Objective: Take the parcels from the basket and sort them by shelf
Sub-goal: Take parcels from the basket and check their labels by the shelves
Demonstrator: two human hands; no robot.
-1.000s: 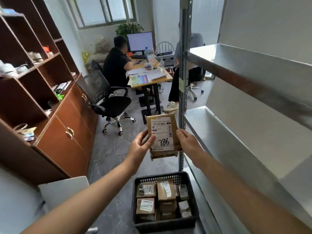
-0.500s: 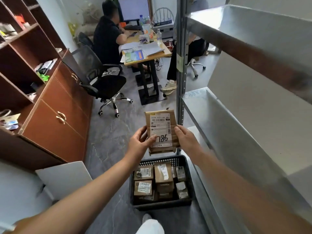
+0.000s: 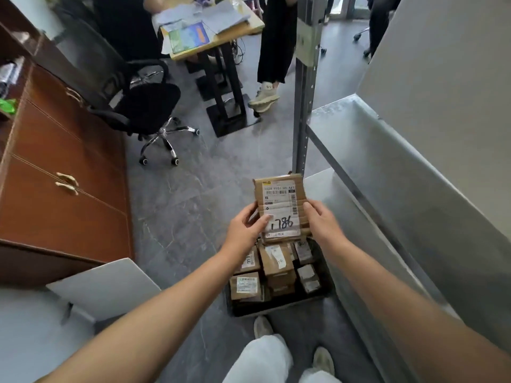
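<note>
Two hands hold one parcel [image 3: 282, 208] over the basket [image 3: 328, 272], label facing up.
The left hand [image 3: 246, 228] pinches its left edge, thumb on the label; the right hand [image 3: 322, 219] grips the right edge. I think it is best to read the written "786" fully, then choose the level of the metal shelf [image 3: 387, 167] just at right. Around are a grey floor [image 3: 179, 217], a brown cabinet [image 3: 63, 175] and an office chair [image 3: 146, 103].

basket [image 3: 276, 309] far rim: behind held parcel [image 3: 276, 181] | label [image 3: 280, 210] fine print: too small to read | seated person [image 3: 124, 26]: cut by top edge
</note>
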